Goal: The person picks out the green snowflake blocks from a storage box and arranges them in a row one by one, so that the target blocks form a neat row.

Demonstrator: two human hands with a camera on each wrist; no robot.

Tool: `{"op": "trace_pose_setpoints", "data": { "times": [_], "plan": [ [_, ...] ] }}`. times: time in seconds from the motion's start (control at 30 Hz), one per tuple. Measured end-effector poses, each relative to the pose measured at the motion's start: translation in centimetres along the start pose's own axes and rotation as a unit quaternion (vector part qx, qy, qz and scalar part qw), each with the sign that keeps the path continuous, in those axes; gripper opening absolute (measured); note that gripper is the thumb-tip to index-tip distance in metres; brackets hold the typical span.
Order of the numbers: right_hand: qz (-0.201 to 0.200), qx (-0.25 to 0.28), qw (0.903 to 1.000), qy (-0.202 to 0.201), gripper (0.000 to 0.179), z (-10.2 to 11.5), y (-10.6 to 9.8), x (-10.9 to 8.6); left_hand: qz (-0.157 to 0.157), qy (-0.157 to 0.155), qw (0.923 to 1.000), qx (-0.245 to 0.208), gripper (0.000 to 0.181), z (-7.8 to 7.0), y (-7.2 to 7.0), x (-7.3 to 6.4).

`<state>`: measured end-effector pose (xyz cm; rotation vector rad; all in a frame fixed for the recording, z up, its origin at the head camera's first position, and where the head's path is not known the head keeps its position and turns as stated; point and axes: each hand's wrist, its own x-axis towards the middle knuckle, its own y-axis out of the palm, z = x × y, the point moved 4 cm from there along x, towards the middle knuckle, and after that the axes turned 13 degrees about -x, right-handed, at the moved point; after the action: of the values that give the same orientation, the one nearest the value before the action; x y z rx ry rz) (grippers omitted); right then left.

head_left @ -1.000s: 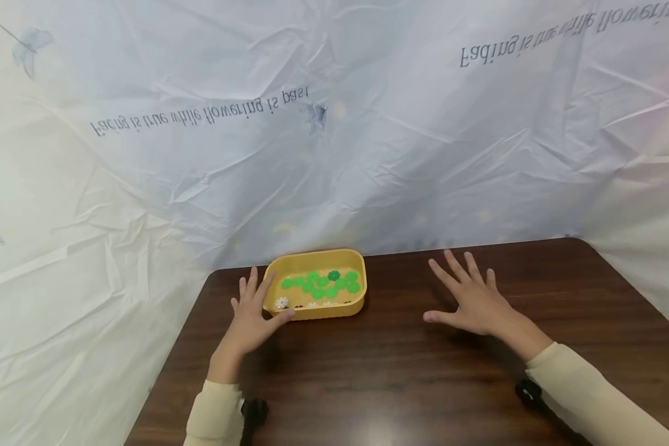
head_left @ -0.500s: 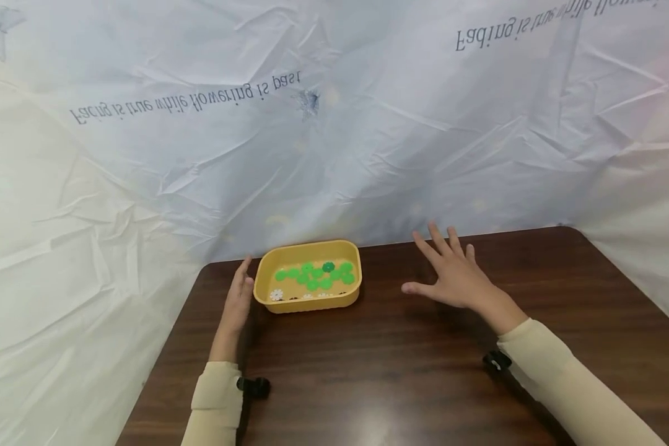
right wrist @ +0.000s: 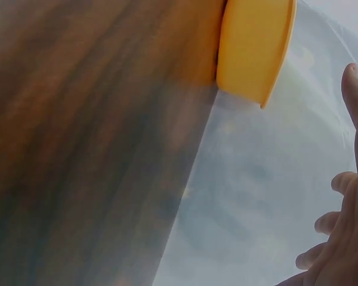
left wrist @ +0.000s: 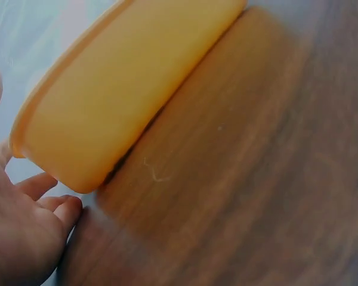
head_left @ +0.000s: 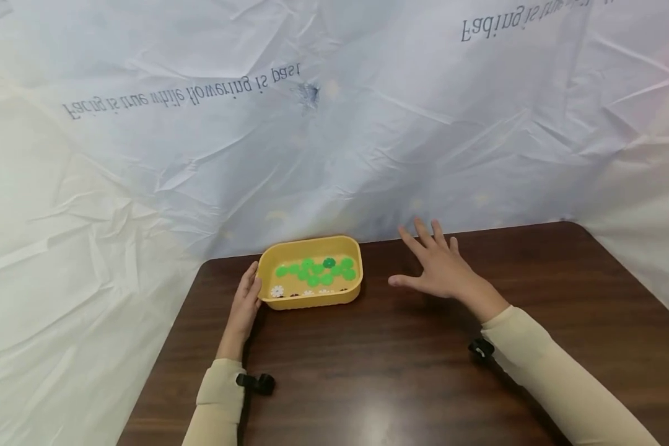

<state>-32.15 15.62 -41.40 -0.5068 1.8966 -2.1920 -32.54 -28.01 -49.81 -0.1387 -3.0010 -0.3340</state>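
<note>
A yellow rectangular plastic tub stands at the table's back edge in the head view. Inside lie several light green flower-shaped pieces, a darker green one and white ones near the front wall. My left hand is at the tub's left end. In the left wrist view its fingers lie loosely bent against that end of the tub. My right hand hovers to the right of the tub, fingers spread, holding nothing. The right wrist view shows the tub apart from it.
The dark brown wooden table runs under both arms. A pale wrinkled sheet with printed lettering hangs right behind its back edge and at both sides. A black wrist camera sits on each forearm.
My left hand has moved from over the tub's left rim to beside its left end, then up to it. My right hand has moved left, closer to the tub. The view has shifted slightly.
</note>
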Motion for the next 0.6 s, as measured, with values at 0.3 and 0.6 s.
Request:
{"op": "trace_pose_setpoints", "data": {
  "times": [0.3,0.6],
  "plan": [
    [-0.006,-0.007,0.9995,-0.031,0.115,1.6,0.1,2.7,-0.012,-0.021,0.9997,-0.010,0.065,0.8,-0.2,0.4],
    [-0.001,-0.013,0.9977,-0.067,0.112,4.7,0.6,5.9,-0.007,-0.028,0.9992,0.026,0.063,0.8,-0.2,1.2]
  ]
}}
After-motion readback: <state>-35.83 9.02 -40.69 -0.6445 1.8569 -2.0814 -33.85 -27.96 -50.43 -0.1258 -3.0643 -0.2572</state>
